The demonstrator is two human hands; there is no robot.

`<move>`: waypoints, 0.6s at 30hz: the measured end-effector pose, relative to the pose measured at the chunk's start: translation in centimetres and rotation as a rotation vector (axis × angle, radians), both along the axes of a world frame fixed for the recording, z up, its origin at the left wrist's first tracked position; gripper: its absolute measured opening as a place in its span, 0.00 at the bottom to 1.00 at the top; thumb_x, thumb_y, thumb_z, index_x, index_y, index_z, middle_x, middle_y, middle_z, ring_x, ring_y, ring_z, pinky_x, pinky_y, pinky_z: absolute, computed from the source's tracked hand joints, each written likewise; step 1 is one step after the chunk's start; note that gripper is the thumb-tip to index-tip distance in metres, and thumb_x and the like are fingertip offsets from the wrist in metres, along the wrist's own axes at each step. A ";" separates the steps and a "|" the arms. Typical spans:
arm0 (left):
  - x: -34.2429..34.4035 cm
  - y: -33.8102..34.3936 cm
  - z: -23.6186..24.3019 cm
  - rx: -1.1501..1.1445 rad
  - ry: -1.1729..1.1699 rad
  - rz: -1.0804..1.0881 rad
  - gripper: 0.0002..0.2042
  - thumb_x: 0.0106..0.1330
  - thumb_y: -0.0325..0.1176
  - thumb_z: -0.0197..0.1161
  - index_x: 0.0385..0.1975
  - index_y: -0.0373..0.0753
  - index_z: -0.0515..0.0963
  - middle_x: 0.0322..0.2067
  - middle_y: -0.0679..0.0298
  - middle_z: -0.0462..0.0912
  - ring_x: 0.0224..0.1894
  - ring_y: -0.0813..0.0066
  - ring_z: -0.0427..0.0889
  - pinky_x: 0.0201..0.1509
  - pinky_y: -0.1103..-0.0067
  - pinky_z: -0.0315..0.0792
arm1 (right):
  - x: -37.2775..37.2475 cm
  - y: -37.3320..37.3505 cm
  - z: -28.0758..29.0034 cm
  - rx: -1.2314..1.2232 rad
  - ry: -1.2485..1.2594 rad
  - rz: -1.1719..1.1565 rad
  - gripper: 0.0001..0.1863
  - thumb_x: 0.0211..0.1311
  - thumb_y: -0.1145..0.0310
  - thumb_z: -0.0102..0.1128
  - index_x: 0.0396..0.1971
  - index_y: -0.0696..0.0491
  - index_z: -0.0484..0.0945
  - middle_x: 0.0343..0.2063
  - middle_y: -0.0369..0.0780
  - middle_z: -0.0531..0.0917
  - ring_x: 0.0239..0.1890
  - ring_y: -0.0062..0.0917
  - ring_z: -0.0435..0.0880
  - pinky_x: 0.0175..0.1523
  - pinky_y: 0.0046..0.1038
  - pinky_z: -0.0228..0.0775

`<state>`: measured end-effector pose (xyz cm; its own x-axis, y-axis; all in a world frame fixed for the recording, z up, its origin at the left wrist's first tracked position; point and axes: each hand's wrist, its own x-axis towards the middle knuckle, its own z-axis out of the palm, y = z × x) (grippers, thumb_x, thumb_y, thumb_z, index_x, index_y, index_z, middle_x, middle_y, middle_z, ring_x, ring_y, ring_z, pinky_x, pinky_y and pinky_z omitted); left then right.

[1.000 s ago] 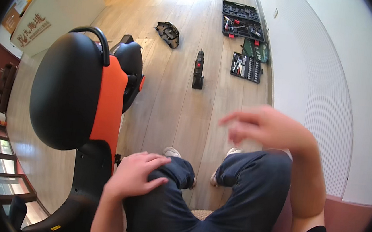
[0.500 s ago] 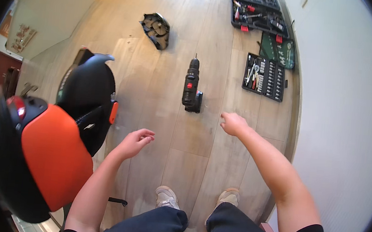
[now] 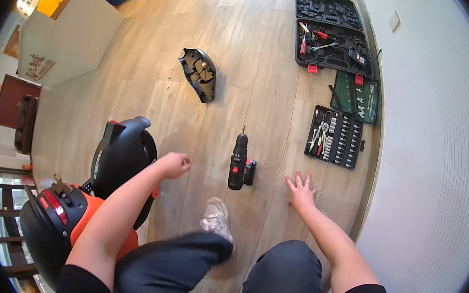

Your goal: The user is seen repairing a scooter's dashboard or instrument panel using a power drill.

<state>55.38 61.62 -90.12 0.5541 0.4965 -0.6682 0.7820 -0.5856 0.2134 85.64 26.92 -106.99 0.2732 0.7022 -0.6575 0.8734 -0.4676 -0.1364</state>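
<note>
Black-sleeved, we hold our right hand (image 3: 302, 194) open, fingers spread, gripping nothing; our left hand (image 3: 174, 165) looks curled, but we cannot tell how tightly, or whether around anything. The drill (image 3: 237, 169) rests between them on the floor (image 3: 272, 110), apart from both. We judge this a reach; lifting the drill would call for fingers closing round it. Farther out lies the socket set (image 3: 335, 137).
</note>
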 end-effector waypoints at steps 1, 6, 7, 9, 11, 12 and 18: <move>0.7 2.2 -1.3 0.054 -0.021 0.033 0.15 0.69 0.41 0.61 0.45 0.37 0.83 0.40 0.51 0.88 0.43 0.51 0.87 0.51 0.65 0.80 | 0.2 0.3 0.4 0.000 -0.001 0.007 0.63 0.45 0.53 0.82 0.78 0.26 0.46 0.81 0.39 0.41 0.79 0.55 0.43 0.65 0.70 0.64; 7.6 8.3 -7.7 0.294 -0.065 0.136 0.13 0.68 0.41 0.61 0.41 0.36 0.82 0.43 0.50 0.87 0.49 0.50 0.84 0.52 0.60 0.78 | 4.5 0.0 -0.1 0.055 0.038 0.357 0.50 0.51 0.58 0.77 0.75 0.34 0.59 0.75 0.48 0.58 0.72 0.54 0.63 0.62 0.62 0.72; 7.5 9.7 -9.2 0.301 -0.063 0.148 0.13 0.68 0.41 0.61 0.41 0.36 0.82 0.43 0.50 0.87 0.49 0.50 0.84 0.52 0.60 0.78 | 5.3 0.4 0.2 0.061 0.038 0.370 0.50 0.51 0.58 0.77 0.75 0.34 0.59 0.75 0.48 0.58 0.72 0.54 0.63 0.62 0.62 0.72; 6.7 13.5 -12.6 0.375 -0.008 0.212 0.13 0.68 0.38 0.60 0.42 0.34 0.81 0.45 0.45 0.85 0.51 0.48 0.83 0.55 0.60 0.77 | 6.6 1.9 1.0 0.067 0.069 0.597 0.42 0.59 0.60 0.69 0.74 0.34 0.62 0.72 0.49 0.64 0.71 0.52 0.67 0.60 0.60 0.73; 6.6 17.3 -15.1 0.473 -0.040 0.283 0.13 0.68 0.35 0.59 0.45 0.34 0.79 0.47 0.44 0.83 0.53 0.46 0.82 0.57 0.59 0.77 | 7.4 1.2 0.5 0.141 -0.045 0.685 0.39 0.63 0.63 0.64 0.74 0.32 0.62 0.72 0.49 0.65 0.71 0.50 0.66 0.60 0.58 0.74; 6.8 18.9 -16.2 0.557 -0.072 0.341 0.14 0.67 0.33 0.58 0.49 0.33 0.78 0.50 0.43 0.81 0.54 0.45 0.81 0.58 0.58 0.77 | 7.3 0.9 0.7 0.204 -0.155 0.761 0.37 0.66 0.66 0.60 0.74 0.31 0.62 0.72 0.48 0.65 0.72 0.48 0.66 0.60 0.56 0.75; -1.8 35.7 -20.9 0.608 -0.271 0.748 0.19 0.65 0.31 0.62 0.55 0.37 0.75 0.59 0.42 0.72 0.59 0.43 0.76 0.65 0.61 0.71 | 7.1 3.9 1.2 0.020 0.020 0.548 0.35 0.70 0.70 0.51 0.74 0.26 0.62 0.76 0.46 0.60 0.78 0.42 0.57 0.56 0.39 0.80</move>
